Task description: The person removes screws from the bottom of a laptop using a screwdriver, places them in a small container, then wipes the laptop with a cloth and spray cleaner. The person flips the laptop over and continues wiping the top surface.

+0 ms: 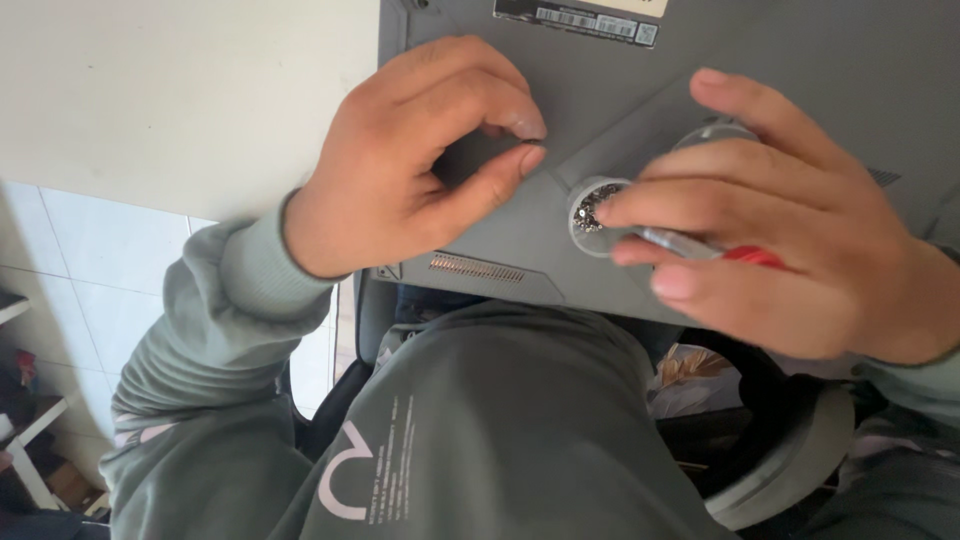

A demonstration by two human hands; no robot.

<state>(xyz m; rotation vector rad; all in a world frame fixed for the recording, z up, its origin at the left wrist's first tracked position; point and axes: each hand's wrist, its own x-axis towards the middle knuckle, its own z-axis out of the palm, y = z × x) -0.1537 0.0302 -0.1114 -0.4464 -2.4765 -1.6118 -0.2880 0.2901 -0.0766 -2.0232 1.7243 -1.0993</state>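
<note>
Red-handled screwdriver (pixel 700 250) lies under my right hand (pixel 790 230), fingers clamped on it, long axis running 3 to 9 o'clock, tip toward the small clear screw cup (pixel 590 215) on the grey laptop base (pixel 800 70). My left hand (pixel 400 170) pinches a tiny screw (pixel 528 146), thumb and forefinger together.

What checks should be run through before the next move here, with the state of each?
1. Tiny dark screw pinched between thumb and forefinger of the left hand: ok.
2. Small clear round container of screws standing upright on the grey laptop underside: ok.
3. Right hand touching the container's rim: ok.
4. Red-handled screwdriver with clear shaft section tucked under the right fingers: ok, though its tip is hidden.
5. Target screw hole in sight: cannot tell.
6. Laptop resting steadily on the pale table: cannot tell; its near edge overhangs the lap.
</note>
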